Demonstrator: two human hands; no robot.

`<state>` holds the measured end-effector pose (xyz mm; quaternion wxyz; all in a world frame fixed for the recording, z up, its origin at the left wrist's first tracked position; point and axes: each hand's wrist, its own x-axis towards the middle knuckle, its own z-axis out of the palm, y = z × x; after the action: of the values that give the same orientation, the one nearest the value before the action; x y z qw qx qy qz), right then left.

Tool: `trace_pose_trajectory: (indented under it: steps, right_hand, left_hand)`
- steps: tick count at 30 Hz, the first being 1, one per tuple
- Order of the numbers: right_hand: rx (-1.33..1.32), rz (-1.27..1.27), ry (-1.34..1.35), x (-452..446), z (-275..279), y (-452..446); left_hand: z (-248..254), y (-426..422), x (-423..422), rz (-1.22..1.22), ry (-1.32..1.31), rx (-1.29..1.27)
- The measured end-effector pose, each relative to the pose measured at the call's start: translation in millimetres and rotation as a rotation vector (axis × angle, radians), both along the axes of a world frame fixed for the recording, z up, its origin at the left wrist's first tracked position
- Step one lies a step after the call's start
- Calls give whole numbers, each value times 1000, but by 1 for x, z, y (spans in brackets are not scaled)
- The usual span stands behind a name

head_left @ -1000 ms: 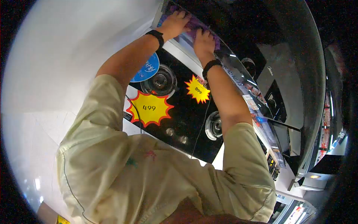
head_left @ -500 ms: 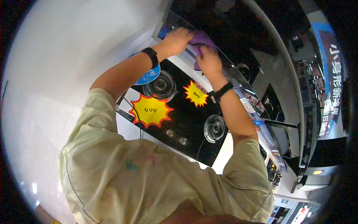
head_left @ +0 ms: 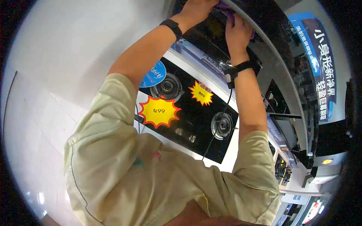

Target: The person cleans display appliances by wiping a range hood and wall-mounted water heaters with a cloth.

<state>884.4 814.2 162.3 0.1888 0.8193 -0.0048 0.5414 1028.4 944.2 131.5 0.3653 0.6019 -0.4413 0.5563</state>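
Left hand [head_left: 198, 10] cropped above, right hand [head_left: 237, 37] on purple cloth [head_left: 226, 8], cloth mostly hidden

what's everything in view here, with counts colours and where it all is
purple cloth: 1, purple, top, partly hidden by the hands
glossy appliance panel: 1, black, upper middle to right
cooktop: 1, black, centre
burners: 2, dark and silvery, on the cooktop
knobs: 2, silvery, cooktop's near edge
price signs: 2, yellow with red, reading 499 and 899, over the cooktop
round sign: 1, blue, by the left burner
banner: 1, blue and dark, white characters, right
wall: white, upper left
far-right background: too small to itemise
shirt: 1, khaki, bottom
wristbands: 2, black, one per wrist
hands: 2, bare, top, at the cloth
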Motion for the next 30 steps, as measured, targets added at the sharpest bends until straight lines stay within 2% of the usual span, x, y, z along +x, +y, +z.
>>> trace_pose_trajectory:
  steps: [1,4,7,10,11,13,18,21,23,24,27,30]
  right_hand:
    - [-20,-14,2,3,-2,-3]
    - [-59,-26,22,8,-9,-2]
    - [-44,-72,145,12,-21,3]
    - [-78,-53,186,24,-52,-2]
    - [-80,13,197,25,-59,-3]
    - [-67,-9,251,29,-80,-4]
    - [58,-173,548,31,-118,2]
    - [87,-212,630,33,-130,4]
    - [119,-137,623,35,-145,-2]
    - [135,-101,618,35,-147,0]
    - [164,-215,734,28,-147,3]
    - [179,-172,593,9,-132,-1]
  left_hand:
    - [1,-2,2,-19,-39,-29]
    - [-20,-8,10,-28,57,-31]
    - [-37,6,18,28,190,201]
    - [-60,9,38,98,55,195]
    - [-68,11,39,88,131,233]
    - [-80,21,27,72,285,308]
    - [-125,20,25,147,375,323]
    - [-145,18,25,122,442,355]
    - [-160,15,27,101,477,397]
    - [-163,15,25,98,494,435]
    - [-161,16,16,46,543,473]
    - [-138,7,3,3,500,392]
